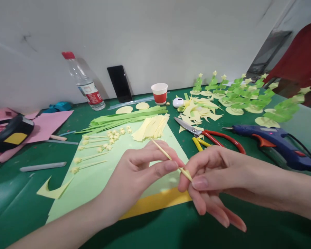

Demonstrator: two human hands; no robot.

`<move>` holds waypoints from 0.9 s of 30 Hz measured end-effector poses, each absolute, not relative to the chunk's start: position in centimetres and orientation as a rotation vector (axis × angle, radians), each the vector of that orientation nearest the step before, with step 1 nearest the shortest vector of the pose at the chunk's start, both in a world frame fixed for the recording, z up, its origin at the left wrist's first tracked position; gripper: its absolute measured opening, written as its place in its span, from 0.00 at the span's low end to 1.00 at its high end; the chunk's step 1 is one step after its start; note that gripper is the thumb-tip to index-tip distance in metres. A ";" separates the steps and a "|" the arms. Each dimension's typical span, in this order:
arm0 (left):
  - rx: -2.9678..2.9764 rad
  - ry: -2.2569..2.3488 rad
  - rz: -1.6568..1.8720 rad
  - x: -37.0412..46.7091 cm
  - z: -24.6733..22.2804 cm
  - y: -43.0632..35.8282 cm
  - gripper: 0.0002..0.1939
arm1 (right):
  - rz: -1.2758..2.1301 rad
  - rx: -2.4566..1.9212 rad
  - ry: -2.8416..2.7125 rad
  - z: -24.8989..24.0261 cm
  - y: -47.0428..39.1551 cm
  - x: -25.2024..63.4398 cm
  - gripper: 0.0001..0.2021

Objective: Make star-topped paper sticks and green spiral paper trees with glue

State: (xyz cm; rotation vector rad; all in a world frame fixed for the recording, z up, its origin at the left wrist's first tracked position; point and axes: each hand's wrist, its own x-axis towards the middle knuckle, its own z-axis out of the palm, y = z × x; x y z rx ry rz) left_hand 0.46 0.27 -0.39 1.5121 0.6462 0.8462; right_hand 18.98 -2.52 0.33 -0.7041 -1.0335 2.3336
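My left hand (145, 169) pinches a wooden toothpick (162, 150) between thumb and fingers, its thin tip pointing up and away. At the toothpick's lower end, my right hand (209, 176) closes thumb and index finger on a small pale yellow paper piece (187, 174), mostly hidden by the fingertips. The other right fingers are loosely stretched out. Beneath both hands lies a light green paper sheet (93, 186). On it are toothpicks tipped with little folded paper stars (77, 160), several loose paper stars (113, 135) and a row of pale yellow paper strips (151, 128).
Red-handled scissors (189, 128) and a blue glue gun (269, 138) lie to the right. Behind them are paper scraps (199, 109) and several green paper plants with star tops (238, 93). A bottle (89, 91), phone (120, 83) and paper cup (160, 93) stand along the wall.
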 end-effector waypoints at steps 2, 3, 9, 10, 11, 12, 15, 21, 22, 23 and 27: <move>1.537 0.650 0.853 0.5 -0.4 0.5 0.12 | 2.288 -0.735 -1.067 0.3 -2.5 18.9 0.07; 1.547 0.653 0.860 0.5 -0.5 0.6 0.12 | 2.249 -0.772 -1.088 0.3 -2.5 18.8 0.09; 1.589 0.695 0.959 0.5 -1.2 0.5 0.12 | 1.624 -1.092 -1.475 0.3 -2.7 18.3 0.08; 1.590 0.696 0.972 0.5 -1.3 0.5 0.11 | 1.409 -1.123 -1.590 0.3 -2.8 18.2 0.09; 1.590 0.693 0.981 0.5 -1.4 0.4 0.11 | 1.180 -1.133 -1.698 0.3 -2.9 18.2 0.10; 1.586 0.688 0.983 0.5 -1.4 0.4 0.11 | 0.960 -1.127 -1.785 0.3 -3.0 18.2 0.10; 1.485 0.689 0.962 0.6 -1.3 0.3 0.08 | 0.604 -1.070 -1.881 0.4 -3.3 18.3 0.10; 0.983 0.665 0.915 1.3 -0.6 0.6 0.15 | 0.860 -1.167 -1.671 1.2 -3.1 18.8 0.12; 0.911 0.653 0.913 1.4 -0.5 0.6 0.18 | 0.824 -1.142 -1.701 1.1 -3.1 18.9 0.12; 0.833 0.634 0.907 1.5 -0.3 0.6 0.20 | 0.748 -1.084 -1.770 1.0 -3.1 18.9 0.11; 0.665 0.538 0.860 1.7 -0.1 0.4 0.24 | 0.411 -0.724 -2.301 0.1 -3.6 18.6 0.10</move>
